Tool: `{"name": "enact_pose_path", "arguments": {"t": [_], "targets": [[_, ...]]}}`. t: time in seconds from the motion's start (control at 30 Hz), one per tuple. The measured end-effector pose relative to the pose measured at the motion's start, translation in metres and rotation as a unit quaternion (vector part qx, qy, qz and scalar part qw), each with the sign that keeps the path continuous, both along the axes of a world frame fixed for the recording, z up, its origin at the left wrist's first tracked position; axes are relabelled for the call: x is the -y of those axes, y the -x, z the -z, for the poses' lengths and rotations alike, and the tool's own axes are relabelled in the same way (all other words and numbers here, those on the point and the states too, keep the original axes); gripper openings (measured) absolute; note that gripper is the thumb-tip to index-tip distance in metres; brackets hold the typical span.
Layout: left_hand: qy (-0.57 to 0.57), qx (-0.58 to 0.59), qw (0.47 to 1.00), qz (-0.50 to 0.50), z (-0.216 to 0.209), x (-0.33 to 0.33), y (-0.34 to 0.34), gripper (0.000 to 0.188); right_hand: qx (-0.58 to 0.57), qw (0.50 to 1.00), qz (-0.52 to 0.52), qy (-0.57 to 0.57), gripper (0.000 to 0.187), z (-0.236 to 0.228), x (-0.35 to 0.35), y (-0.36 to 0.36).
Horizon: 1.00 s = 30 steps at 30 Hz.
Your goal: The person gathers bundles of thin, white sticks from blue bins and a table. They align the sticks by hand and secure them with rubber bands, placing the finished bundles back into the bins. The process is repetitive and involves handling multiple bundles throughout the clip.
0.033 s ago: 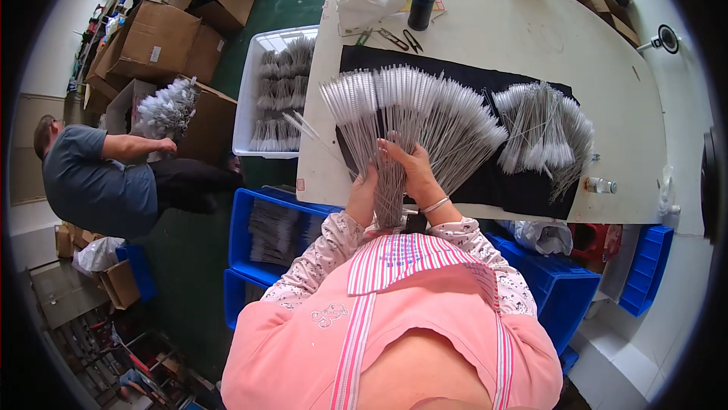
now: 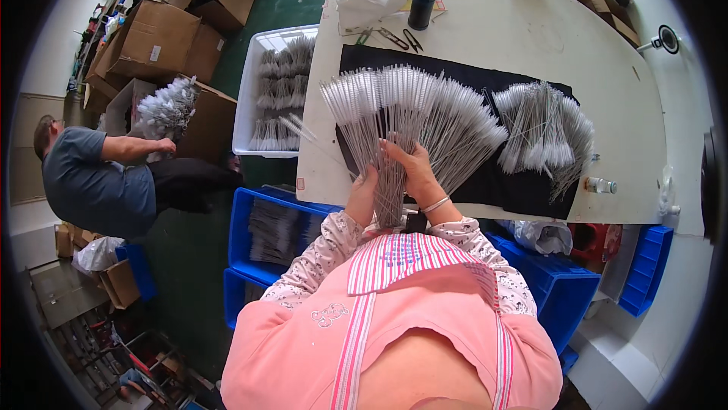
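A fanned bundle of thin wire-stemmed brushes with white bristle heads (image 2: 402, 118) stands over the near edge of the black cloth mat (image 2: 523, 183), stems gathered at six o'clock and heads spread from ten to two. The left hand (image 2: 362, 192) is wrapped closed around the stems from the nine o'clock side; the right hand (image 2: 413, 171) presses its fingers against the stems from three o'clock, so both pinch the bundle low down. It looks light but springy and loose, likely to splay or slip, so the gathered wire stems seem the place to hold, not the soft heads. At three o'clock a second heap of brushes (image 2: 546, 133) lies on the mat. The white table (image 2: 531, 39) carries a dark cylindrical container (image 2: 422, 3) at twelve. At nine o'clock sit a white crate of brushes (image 2: 274, 95) and a seated person in a grey shirt (image 2: 95, 179).
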<state>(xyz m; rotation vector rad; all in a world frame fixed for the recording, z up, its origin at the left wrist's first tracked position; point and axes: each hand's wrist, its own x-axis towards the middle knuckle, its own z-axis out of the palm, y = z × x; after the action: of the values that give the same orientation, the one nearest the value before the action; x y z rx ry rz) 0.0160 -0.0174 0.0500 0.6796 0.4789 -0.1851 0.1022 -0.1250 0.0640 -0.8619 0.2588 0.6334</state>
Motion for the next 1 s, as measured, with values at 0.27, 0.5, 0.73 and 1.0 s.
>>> {"name": "enact_pose_path", "arguments": {"t": [0.27,0.5,0.73,1.0], "targets": [[0.104,0.041,0.991,0.078,0.011,-0.019,0.003,0.052,0.037,0.998,-0.024,0.038,0.024,0.001,0.005,-0.001],[0.137,0.027,0.987,0.080,0.000,-0.021,0.003,0.060,0.038,0.999,-0.012,0.027,0.015,0.015,0.010,0.001],[0.165,0.048,0.978,0.120,0.005,-0.028,0.004,0.063,-0.010,0.999,-0.028,-0.019,0.034,0.000,0.015,0.000],[0.035,0.005,0.994,0.107,0.018,-0.016,0.001,0.046,0.148,0.981,-0.105,0.074,0.040,0.004,0.017,-0.001]]}}
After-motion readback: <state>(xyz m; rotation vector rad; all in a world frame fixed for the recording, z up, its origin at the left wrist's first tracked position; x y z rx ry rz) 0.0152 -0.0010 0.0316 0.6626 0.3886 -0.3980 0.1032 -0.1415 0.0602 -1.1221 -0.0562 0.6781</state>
